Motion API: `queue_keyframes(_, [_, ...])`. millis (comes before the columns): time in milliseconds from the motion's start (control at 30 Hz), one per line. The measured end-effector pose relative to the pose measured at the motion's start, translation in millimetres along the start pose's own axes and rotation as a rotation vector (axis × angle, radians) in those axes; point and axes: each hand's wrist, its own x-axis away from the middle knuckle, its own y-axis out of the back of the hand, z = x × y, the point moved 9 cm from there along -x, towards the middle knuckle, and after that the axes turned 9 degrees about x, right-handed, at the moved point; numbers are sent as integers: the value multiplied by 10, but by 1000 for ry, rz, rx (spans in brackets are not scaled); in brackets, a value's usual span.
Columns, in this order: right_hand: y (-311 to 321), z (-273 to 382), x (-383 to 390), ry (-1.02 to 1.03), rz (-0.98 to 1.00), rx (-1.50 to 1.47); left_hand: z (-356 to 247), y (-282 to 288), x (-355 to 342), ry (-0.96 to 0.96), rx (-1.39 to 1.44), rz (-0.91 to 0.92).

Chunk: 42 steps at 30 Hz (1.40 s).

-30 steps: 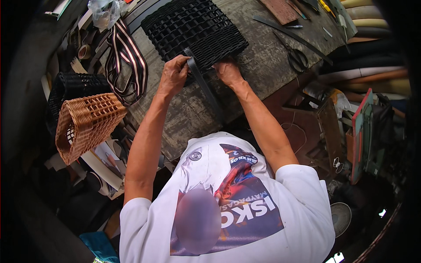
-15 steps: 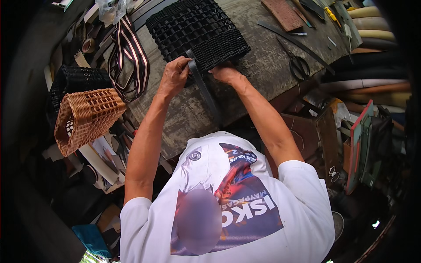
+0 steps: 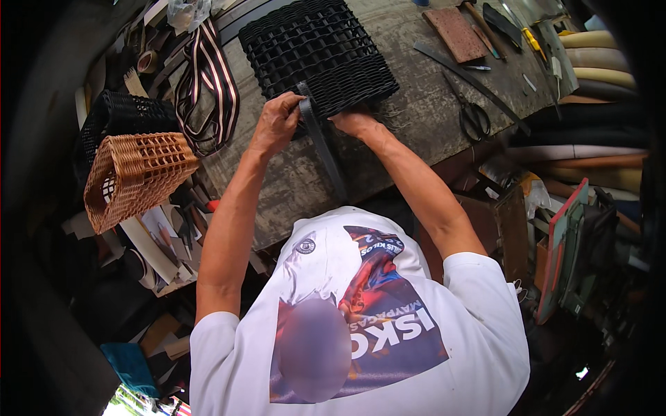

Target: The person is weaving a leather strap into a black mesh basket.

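A black woven basket (image 3: 316, 48) lies on its side on the worn wooden table, straight ahead of me. At its near edge my left hand (image 3: 279, 119) is closed, thumb and fingers pinching a flat black strap (image 3: 323, 149) close to the weave. The strap's long free part hangs down over the table toward my body. My right hand (image 3: 354, 122) reaches to the basket's near right edge. Its fingertips go in under the weave and are hidden, so their grip cannot be made out.
Black-handled scissors (image 3: 474, 119), a long dark strip (image 3: 479, 87) and a reddish-brown block (image 3: 456, 35) lie right on the table (image 3: 409, 139). Striped straps (image 3: 202, 93) lie left, beside a tan woven basket (image 3: 139, 177) and another black one (image 3: 132, 114). Material rolls (image 3: 596, 57) are stacked far right.
The whole view has shifted slightly with my head. Both hands stay at the basket's near edge, the left still pinching the strap.
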Motion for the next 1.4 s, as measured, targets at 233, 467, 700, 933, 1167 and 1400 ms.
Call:
queue_keyframes(233, [113,204,92,87,-88,103,-23,-2,-6,-27,-31,2])
queue_keyframes(467, [118,200,182,240,-288,26,-22,3,-3,17,-108,1])
queue_keyframes(700, [620,-170,1065,350,-275,220,-17,8,19,49,-108,-21])
queue_keyframes(933, [1048,-389,1717,53,-462,114,90,-21,3,74,-73,-7])
queue_keyframes(1167, [762,-195,996,-140,-431,-38,0,-20,20,122,-76,0])
queue_keyframes(1400, [286,-134,548,-171,-268,224,-108,-3,2,66,-114,-4])
